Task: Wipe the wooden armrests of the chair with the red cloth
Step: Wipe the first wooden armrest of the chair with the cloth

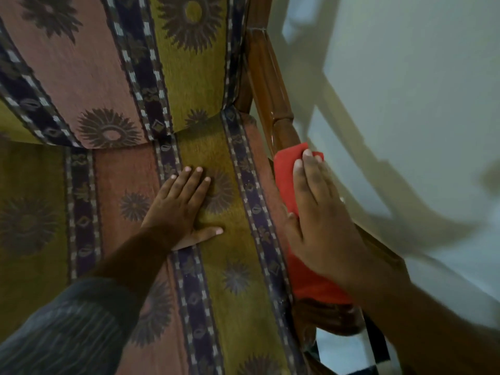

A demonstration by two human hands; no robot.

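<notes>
Mid-wipe on the right-hand armrest (273,85) of the chair: right hand (319,220) laid flat on the red cloth (285,171), fingers (308,161) stretched straight out and pressing rather than curled, palm pinning the folded cloth to the wood about halfway along the rail. Left hand (184,207) spread wide and holding nothing, flat on the patterned seat cushion (232,247) well apart from the cloth, apparently bracing. Judged as the first armrest still under way, with glossy bare wood showing beyond the cloth toward the chair back (189,50). Next move likely calling for steady downward pressure and a slide along the rail toward that far end, keeping the cloth from bunching or slipping off the narrow curved top on the wall (405,77) side. Cloth bright red, folded into a long pad, draped over both edges of the rail, its near end trailing under the wrist. Opposite armrest out of view
</notes>
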